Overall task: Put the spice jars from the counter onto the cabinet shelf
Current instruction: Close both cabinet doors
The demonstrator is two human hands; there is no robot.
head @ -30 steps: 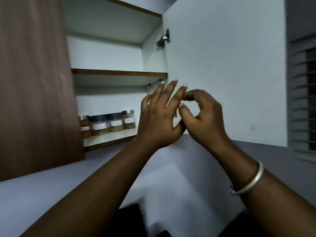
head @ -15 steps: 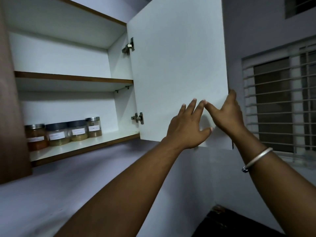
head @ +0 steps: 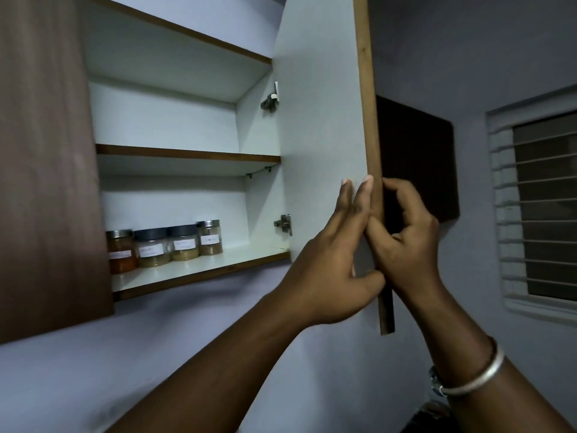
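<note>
- L hand (head: 331,260): fingers straight, close together, flat on white inner face of cabinet door (head: 318,120), right by its free edge; thumb sits low near door's btm corner. Not gripping, just pressing.
- R hand (head: 406,242): fingers curled round the door's brown edge from the outer side, thumb across the edge, so it's clamped on the door. Touches L hand at the edge.
- Door is open, hinged on cabinet's right side.
- spice jars (head: 153,250): 4 upright in a row on btm shelf (head: 237,260), far left part, well apart from both hands. Leftmost has orange contents; middle 2 have dark lids; rightmost is smaller w/ silver lid. White labels, text unreadable.
- mid shelf (head: 187,154) is above them.
- closed brown door (head: 46,151) at left hides part of leftmost jar.
- silver bangle (head: 474,376) on R wrist.
- barred window (head: 543,207) at far right.
</note>
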